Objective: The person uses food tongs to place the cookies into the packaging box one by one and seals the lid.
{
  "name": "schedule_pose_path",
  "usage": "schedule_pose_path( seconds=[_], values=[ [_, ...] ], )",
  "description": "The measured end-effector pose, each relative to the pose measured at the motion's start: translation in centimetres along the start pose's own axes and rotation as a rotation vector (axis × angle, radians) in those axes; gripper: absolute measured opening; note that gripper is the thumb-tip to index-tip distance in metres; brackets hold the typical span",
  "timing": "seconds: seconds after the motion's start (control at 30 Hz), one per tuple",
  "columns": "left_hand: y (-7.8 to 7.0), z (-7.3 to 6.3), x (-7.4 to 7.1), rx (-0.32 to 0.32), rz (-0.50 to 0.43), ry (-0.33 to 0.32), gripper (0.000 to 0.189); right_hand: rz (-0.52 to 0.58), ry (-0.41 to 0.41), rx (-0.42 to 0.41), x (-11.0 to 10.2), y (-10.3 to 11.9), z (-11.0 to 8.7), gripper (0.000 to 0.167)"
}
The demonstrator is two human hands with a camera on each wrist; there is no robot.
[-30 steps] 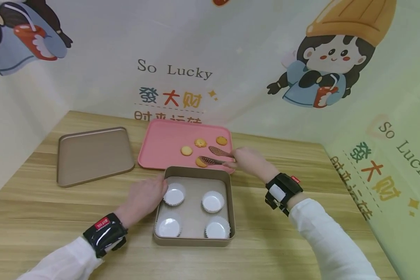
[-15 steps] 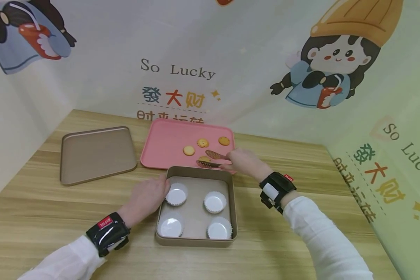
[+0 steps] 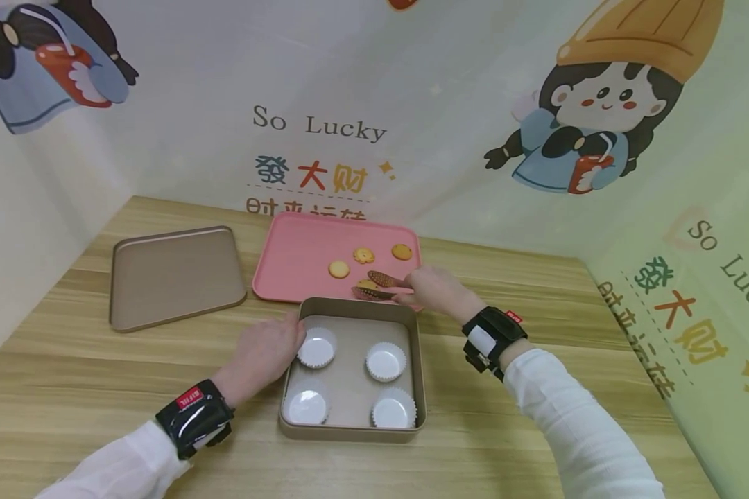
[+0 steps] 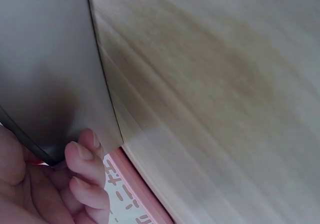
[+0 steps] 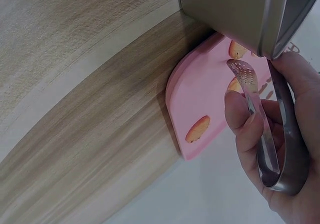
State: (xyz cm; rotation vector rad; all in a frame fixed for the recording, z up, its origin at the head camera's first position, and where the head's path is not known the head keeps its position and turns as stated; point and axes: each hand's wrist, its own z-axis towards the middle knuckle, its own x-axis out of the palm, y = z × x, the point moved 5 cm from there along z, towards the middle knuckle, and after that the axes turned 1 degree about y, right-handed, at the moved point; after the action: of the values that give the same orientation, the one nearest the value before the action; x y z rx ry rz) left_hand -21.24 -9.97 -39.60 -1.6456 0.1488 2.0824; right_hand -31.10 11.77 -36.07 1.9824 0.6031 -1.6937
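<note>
At five o'clock on the pink tray (image 3: 299, 256), my feed showed a cookie (image 3: 367, 284) between the parted tongs (image 5: 270, 159); the right hand (image 3: 440, 287) curled round them, seemingly controlling their spread, while the left hand (image 3: 265, 348) gripped the box (image 3: 352, 434) at ten o'clock, likely steadying it.

Booth-like corner: wooden table (image 3: 487, 430), cartoon-printed walls (image 3: 437, 159)

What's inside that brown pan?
Inside the brown pan are four white fluted cups, all apparently empty. Its near wall hides the nearest edges of the front two; anything beneath the cups is covered.
</note>
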Motion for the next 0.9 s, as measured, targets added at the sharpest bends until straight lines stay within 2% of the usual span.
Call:
schedule_pose_path(
  seconds=[0.13, 0.47, 0.77, 0.9],
  values=[
    [0.06, 0.01, 0.15, -0.010, -0.014, 0.008, 0.015, 0.043, 0.022, 0.003, 0.00, 0.04, -0.02, 0.026],
    [0.29, -0.03, 0.49, -0.017, -0.012, 0.036, 0.015, 0.036, -0.016, -0.030, -0.01, -0.05, 0.10, 0.023],
    [0.36, -0.09, 0.48, -0.005, -0.021, 0.009, 0.016, 0.040, -0.045, -0.065, 0.16, -0.07, 0.20, 0.018],
    [0.41, -0.09, 0.50, -0.026, -0.035, 0.018, 0.016, 0.046, -0.053, -0.059, 0.04, -0.24, 0.13, 0.021]
  ],
)
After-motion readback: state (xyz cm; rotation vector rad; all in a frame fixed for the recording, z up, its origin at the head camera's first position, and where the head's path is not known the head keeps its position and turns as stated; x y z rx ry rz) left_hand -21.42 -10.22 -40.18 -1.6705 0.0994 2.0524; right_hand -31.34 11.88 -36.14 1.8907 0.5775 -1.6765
